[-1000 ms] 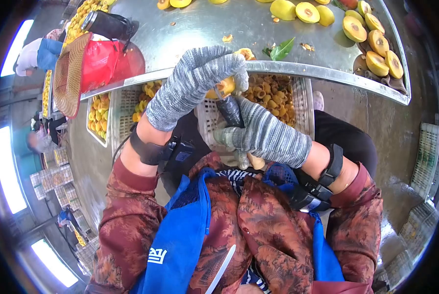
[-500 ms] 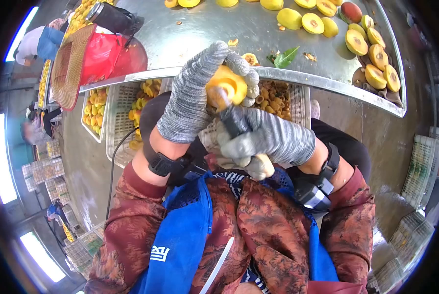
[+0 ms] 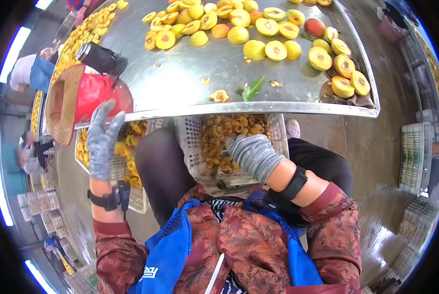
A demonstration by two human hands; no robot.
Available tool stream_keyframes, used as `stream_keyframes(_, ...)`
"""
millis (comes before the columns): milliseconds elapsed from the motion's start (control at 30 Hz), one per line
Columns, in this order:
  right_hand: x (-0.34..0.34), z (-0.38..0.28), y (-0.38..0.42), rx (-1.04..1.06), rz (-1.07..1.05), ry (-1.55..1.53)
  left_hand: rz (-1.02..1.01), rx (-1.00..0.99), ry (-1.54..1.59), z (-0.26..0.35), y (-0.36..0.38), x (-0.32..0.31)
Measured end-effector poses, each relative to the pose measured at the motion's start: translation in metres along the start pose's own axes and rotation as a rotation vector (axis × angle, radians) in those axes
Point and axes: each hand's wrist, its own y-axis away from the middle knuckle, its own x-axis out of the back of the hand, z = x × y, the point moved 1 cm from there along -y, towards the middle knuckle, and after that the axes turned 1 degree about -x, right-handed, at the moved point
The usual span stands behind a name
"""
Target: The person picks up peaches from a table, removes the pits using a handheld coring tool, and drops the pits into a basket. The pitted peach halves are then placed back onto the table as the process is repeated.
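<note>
My left hand (image 3: 103, 142), in a grey knit glove, is raised at the table's front edge beside a red bag (image 3: 94, 93). Its fingers are spread and hold nothing. Below it, crates of cut yellow peaches (image 3: 131, 157) stand on the floor. My right hand (image 3: 254, 156), gloved alike, reaches down over a white plastic crate (image 3: 187, 147) filled with brownish peach pits and scraps (image 3: 231, 127). Its fingers curl downward and are mostly hidden; I cannot tell what they hold. Halved peaches (image 3: 276, 50) lie cut side up on the metal table.
The metal table's raised rim (image 3: 239, 109) crosses in front of me. On it lie a green leaf (image 3: 253, 89) and a fruit scrap (image 3: 219, 96). A black bottle (image 3: 101, 58) and straw hat (image 3: 62, 105) are at the left. Stacked crates (image 3: 415, 152) stand at the right.
My hands have parted: the left moved left and opened, letting go of the peach; the right lowered over the scrap crate. The black-handled tool it held is out of sight. The view has shifted.
</note>
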Motion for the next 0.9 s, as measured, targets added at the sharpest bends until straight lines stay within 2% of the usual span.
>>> stream_keyframes(67, 0.006, -0.004, 0.002, 0.011, -0.069, -0.046, -0.183, -0.221, 0.032, 0.051, -0.019, -0.036)
stream_keyframes(133, 0.008, -0.005, 0.005, 0.038, -0.072, -0.066, -0.305, -0.500, -0.140, 0.094, -0.043, -0.084)
stream_keyframes(200, 0.006, -0.004, 0.003, 0.011, -0.150, -0.105, -0.354, -0.839, -0.122, 0.127, -0.067, -0.143)
stream_keyframes(267, 0.007, -0.005, 0.002, 0.001, -0.209, -0.126, -0.441, -0.965, -0.212, 0.140, -0.088, -0.204)
stream_keyframes(300, -0.001, -0.006, 0.002, -0.004, -0.153, -0.113, -0.446, -0.983, -0.202, 0.146, -0.095, -0.226)
stream_keyframes(367, 0.004, -0.005, 0.000, 0.002, -0.185, -0.138, -0.730, -0.820, -0.397, 0.152, -0.106, -0.264)
stream_keyframes(433, 0.008, -0.003, 0.002, 0.041, -0.207, -0.147, -0.732, -0.805, -0.491, 0.147, -0.111, -0.288)
stream_keyframes(600, 0.014, -0.002, 0.005, 0.070, -0.172, -0.225, -0.718, -0.779, -0.542, 0.146, -0.112, -0.277)
stream_keyframes(667, 0.023, 0.001, 0.007, 0.071, -0.189, -0.262, -0.808, -0.364, 0.149, 0.128, -0.114, -0.258)
stream_keyframes(733, 0.031, 0.007, 0.008, 0.082, -0.037, -0.442, -0.823, 0.035, 0.728, 0.118, -0.108, -0.229)
stream_keyframes(800, 0.043, 0.007, 0.001, 0.031, 0.143, -0.588, -0.812, 0.326, 1.149, 0.122, -0.079, -0.190)
stream_keyframes(833, 0.057, 0.007, 0.007, -0.027, 0.148, -0.819, -0.789, 0.326, 1.233, 0.118, -0.067, -0.177)
stream_keyframes(867, 0.058, 0.002, -0.008, 0.037, 0.384, -0.889, -0.764, 0.326, 1.316, 0.112, -0.058, -0.166)
stream_keyframes(900, 0.060, 0.002, -0.005, -0.006, 0.376, -0.933, -0.854, 0.277, 1.251, 0.098, -0.054, -0.155)
